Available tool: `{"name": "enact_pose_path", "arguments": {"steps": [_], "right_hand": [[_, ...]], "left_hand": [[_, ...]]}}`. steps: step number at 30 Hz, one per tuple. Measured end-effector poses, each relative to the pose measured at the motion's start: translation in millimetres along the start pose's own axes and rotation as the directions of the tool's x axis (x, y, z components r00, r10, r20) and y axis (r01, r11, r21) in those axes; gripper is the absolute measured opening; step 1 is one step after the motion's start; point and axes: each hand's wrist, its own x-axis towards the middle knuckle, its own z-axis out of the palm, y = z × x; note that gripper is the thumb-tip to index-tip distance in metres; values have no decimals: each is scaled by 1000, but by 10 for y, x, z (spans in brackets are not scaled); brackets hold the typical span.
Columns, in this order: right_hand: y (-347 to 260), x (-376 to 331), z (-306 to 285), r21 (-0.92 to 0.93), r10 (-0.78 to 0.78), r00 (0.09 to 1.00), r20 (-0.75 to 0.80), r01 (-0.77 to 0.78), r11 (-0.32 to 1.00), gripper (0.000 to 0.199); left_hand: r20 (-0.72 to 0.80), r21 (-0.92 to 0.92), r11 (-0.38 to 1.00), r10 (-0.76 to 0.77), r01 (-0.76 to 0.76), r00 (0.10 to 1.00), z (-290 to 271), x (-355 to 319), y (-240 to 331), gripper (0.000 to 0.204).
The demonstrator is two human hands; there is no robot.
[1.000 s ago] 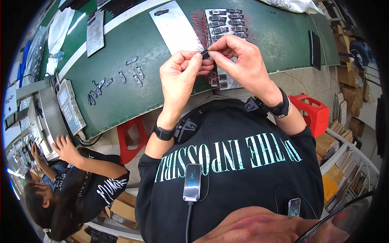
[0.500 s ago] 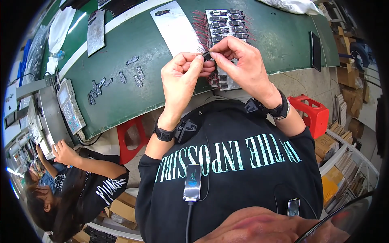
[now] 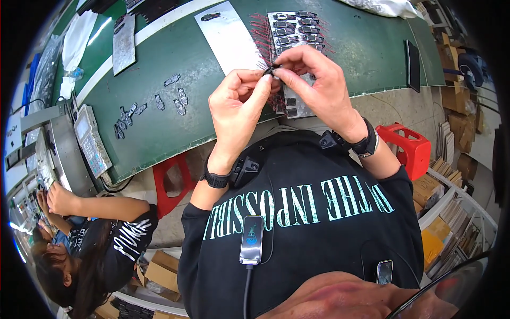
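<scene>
My left hand (image 3: 236, 103) and my right hand (image 3: 319, 80) meet over the near edge of the green table. Both pinch one small black electronic part (image 3: 271, 70) between thumbs and fingertips. Its details are mostly covered by the fingers. Just beyond lies a metal tray (image 3: 293, 95) holding rows of small black parts (image 3: 287, 40) with thin red wires (image 3: 260, 37) sticking out at the sides. My right forearm hides some of its near end. A white-grey plate (image 3: 226, 40) lies to the left of the tray, one black part (image 3: 211, 17) on it.
Several loose black parts (image 3: 125, 119) are scattered on the green table (image 3: 196, 114). A keypad device (image 3: 90, 138) stands at its left end; a black flat panel (image 3: 413, 66) lies at the right. Red stools (image 3: 406, 149) flank me. A co-worker (image 3: 101, 239) sits at lower left.
My fingers have shifted on the black part, which has turned and shows less of its face. The co-worker's arm has moved left, the hand drawn closer to the machine.
</scene>
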Motion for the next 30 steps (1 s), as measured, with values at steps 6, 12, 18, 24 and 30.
{"name": "enact_pose_path", "arguments": {"steps": [6, 12, 18, 24, 30], "right_hand": [[90, -28, -169, 6, -151, 976, 158, 152, 988, 27], [57, -112, -176, 441, 143, 954, 263, -251, 862, 24], [73, -161, -135, 503, 179, 956, 233, -276, 819, 19], [15, -188, -151, 357, 143, 966, 213, -214, 909, 20], [-137, -303, -95, -153, -125, 991, 48, 131, 979, 22]], "left_hand": [[64, -110, 983, -141, 148, 988, -6, -48, 107, 11], [87, -52, 993, -99, 104, 991, 3, -112, 152, 13], [83, -47, 996, -71, 75, 994, 16, -160, 136, 16], [55, -4, 999, -32, 33, 998, 54, -186, 91, 15], [13, 339, 925, 179, -173, 984, 140, -267, 70, 13]]}}
